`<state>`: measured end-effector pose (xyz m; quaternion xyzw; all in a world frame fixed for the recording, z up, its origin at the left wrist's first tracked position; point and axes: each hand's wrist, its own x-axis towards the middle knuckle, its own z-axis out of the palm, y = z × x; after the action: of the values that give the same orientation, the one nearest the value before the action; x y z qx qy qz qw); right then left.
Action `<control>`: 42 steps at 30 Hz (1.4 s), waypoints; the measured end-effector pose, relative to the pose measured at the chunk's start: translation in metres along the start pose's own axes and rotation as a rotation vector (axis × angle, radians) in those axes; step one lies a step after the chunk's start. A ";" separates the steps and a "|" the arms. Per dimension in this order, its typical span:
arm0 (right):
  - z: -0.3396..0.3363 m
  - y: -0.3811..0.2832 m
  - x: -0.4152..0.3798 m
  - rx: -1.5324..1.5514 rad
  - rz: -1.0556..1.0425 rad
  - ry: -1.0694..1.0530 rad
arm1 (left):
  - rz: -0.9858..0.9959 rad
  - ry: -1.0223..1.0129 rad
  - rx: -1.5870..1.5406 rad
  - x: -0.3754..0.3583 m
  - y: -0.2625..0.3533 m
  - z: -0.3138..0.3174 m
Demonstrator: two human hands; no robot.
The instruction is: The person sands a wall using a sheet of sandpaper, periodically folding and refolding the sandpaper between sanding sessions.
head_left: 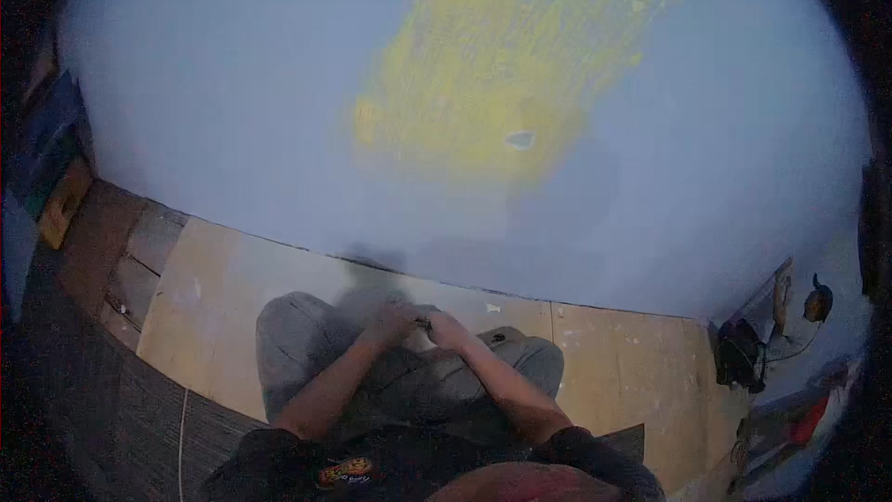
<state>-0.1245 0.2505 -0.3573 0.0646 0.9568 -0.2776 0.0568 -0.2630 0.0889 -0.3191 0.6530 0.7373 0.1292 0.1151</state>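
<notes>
My left hand (394, 323) and my right hand (444, 330) meet above my crossed legs, in front of my lap. The fingers look curled together around something small and dark between them, too small and blurred to name. Grey trousers (297, 339) cover my legs. Beyond my hands rises a pale wall (251, 112) with a large yellow patch (502, 65). Two small grey-green spots with whitish edges show in the patch, one near the top and one near its lower part.
Light wooden boards (218, 288) lie under and around me. Dark striped flooring (130, 418) is at the lower left, with a thin pale line across it. A black object (739, 353) with a cord stands at the right, near a red item (808, 421).
</notes>
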 end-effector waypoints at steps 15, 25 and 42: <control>-0.428 -0.185 0.005 -1.126 -0.346 1.217 | 0.037 0.330 -0.582 0.045 -0.069 0.103; -0.555 -0.214 0.021 -1.434 -0.501 1.120 | -0.042 0.093 -0.611 0.037 -0.053 0.083; -0.374 -0.134 0.044 -1.314 -0.499 0.411 | -0.001 -0.036 -0.415 0.025 -0.043 0.069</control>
<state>-0.2158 0.3435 0.0207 -0.1517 0.9036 0.3666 -0.1617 -0.2832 0.1117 -0.3988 0.6171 0.6931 0.2664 0.2605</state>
